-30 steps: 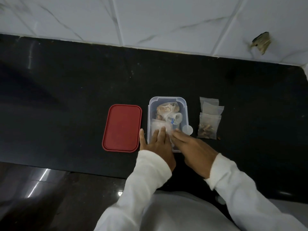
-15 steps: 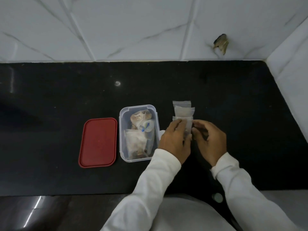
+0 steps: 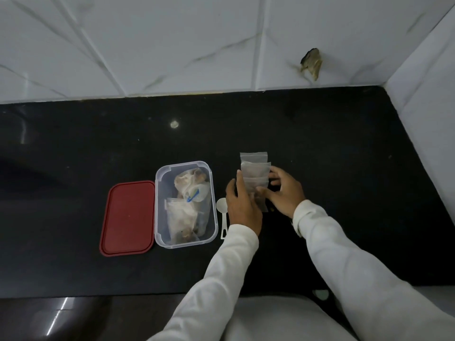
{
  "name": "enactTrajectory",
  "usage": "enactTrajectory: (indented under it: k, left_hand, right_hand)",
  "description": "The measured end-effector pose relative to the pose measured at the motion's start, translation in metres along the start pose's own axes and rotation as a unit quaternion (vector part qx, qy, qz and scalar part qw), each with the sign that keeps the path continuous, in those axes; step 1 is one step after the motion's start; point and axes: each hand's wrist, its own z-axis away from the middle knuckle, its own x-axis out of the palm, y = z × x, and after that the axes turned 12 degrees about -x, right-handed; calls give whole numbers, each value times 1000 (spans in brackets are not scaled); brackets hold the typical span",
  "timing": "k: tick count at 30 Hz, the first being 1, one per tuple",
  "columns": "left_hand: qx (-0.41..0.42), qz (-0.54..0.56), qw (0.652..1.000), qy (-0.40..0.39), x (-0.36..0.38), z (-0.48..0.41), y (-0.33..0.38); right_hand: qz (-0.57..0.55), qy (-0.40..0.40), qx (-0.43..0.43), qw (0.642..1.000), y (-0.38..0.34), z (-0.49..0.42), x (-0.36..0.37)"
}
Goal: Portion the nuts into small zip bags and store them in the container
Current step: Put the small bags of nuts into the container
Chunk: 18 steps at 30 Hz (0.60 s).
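Note:
A clear plastic container point(image 3: 214, 193) stands open on the black counter, with several small zip bags of nuts point(image 3: 181, 215) inside it. To its right lies a short overlapping row of small zip bags point(image 3: 254, 166). My left hand point(image 3: 242, 205) and my right hand point(image 3: 285, 190) pinch the nearest bag of that row from either side, fingers on its edges. Nuts show dimly through the bags.
A red lid point(image 3: 128, 217) lies flat to the left of the container. A small white scoop point(image 3: 222, 212) rests between the container and my left hand. White marble wall tiles close off the back and the right side. A few crumbs lie by my right hand.
Both hands left the container and moved right to the row of zip bags, then closed on the nearest bag. The camera view shifted right, so the container now sits further left.

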Motion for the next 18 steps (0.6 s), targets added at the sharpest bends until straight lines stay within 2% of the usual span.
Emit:
enactTrajectory:
  k: [5, 13, 18]
  left_hand:
    - [-4, -15, 1000, -1, -4, -5, 4]
    - [-36, 83, 992, 89, -1, -20, -4]
    - [-28, 69, 992, 98, 0, -27, -2]
  right_hand:
    - [-33, -5, -7, 999, 6, -4, -4]
    - [-34, -44, -20, 998, 13, -5, -14]
    - [-37, -53, -19, 998, 12, -4, -15]
